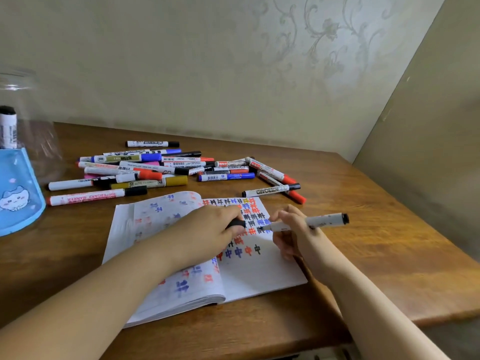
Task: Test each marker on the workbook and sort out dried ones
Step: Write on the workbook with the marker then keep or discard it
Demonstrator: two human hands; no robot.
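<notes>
Marker in use: a white-barrelled marker [306, 222] lay slanted over the right page, its black tip touching the paper among the written characters, its black rear end pointing up and to the right.
Right hand: the right hand [293, 229] had its grip closed round the marker's barrel near the tip, fingers curled under it, the wrist resting at the page's right edge.
Left hand: the left hand [215, 227] pressed down across the middle of the book, its grip clenched on a black cap [237, 224] that showed between the fingers.
Workbook: the workbook [249, 276] lay open on the tabletop in front of the person, the right page carrying rows of test characters in black, red, blue and yellow; faint blue and red marks showed through the left page.
Marker pile: a loose heap of markers [155, 170] lay beyond the book, capped in red, blue, black, pink and yellow, some crossing each other.
Separate markers: one black-capped marker [152, 144] lay alone behind the heap; a "WHITEBOARD" marker [271, 190] lay over red-capped ones just past the book's top right corner.
Left edge: a blue pouch [18, 193] with a cartoon cat stood at the left, with a clear plastic container [33, 118] behind it holding an upright black-capped marker [8, 127].
Tabletop: the brown wooden tabletop [376, 229] ran into a corner of patterned wallpaper [311, 48].
</notes>
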